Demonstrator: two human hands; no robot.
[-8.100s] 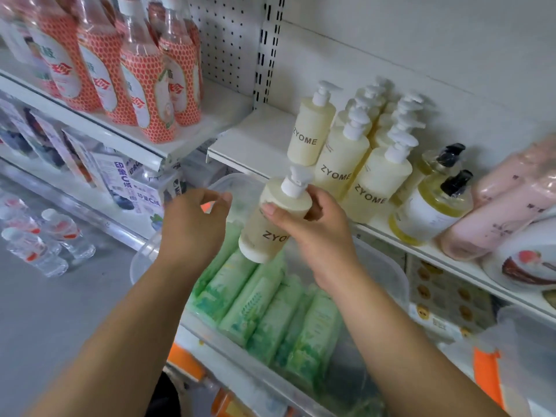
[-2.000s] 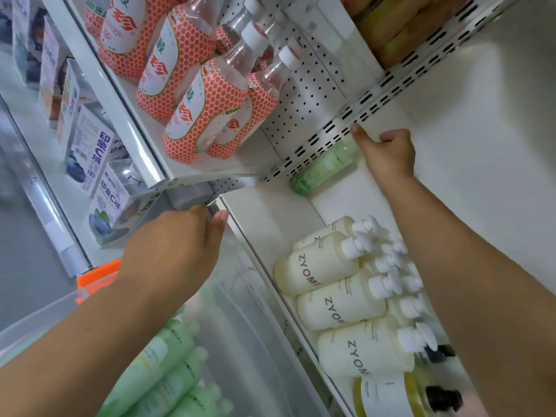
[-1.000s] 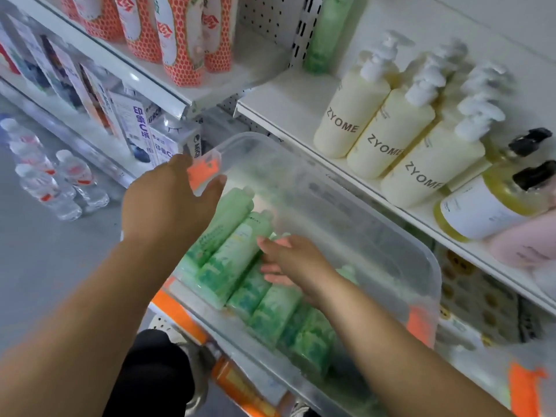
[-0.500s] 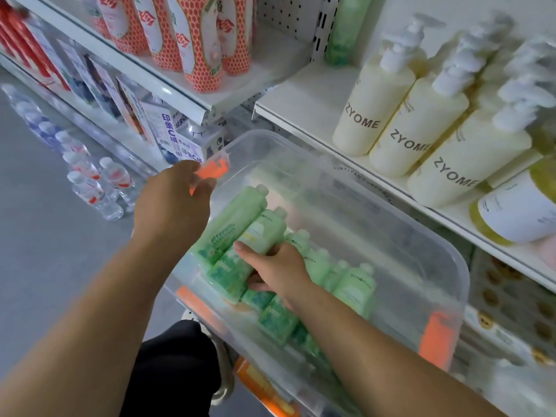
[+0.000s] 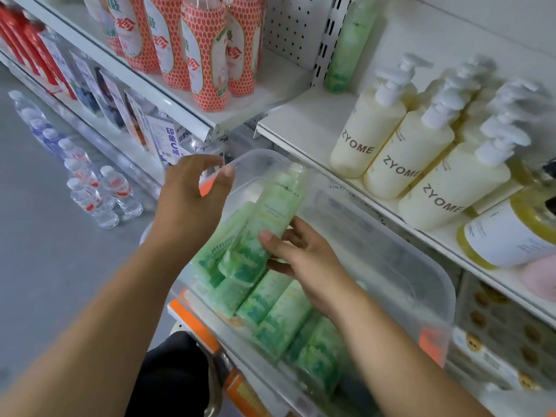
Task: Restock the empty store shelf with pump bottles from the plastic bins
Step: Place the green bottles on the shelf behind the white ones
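The right hand [image 5: 304, 260] has its fingers [image 5: 270, 240] wrapped around the lower body of a green bottle [image 5: 264, 224], lifting it base-down, cap tilted toward one o'clock, above the other green bottles [image 5: 270, 308] lying in the clear plastic bin [image 5: 427, 284]. The left hand [image 5: 192, 203] pinches the bin's rim at eleven o'clock, fingers curled over the edge near an orange latch, steadying it. This looks like the pick-up step of restocking. At one o'clock from the bin, the white shelf [image 5: 307, 121] has bare space beside one green bottle on the shelf [image 5: 349, 46] and the cream ZYOME pump bottles [image 5: 400, 145]. The next move likely calls for carrying the bottle up and standing it upright there.
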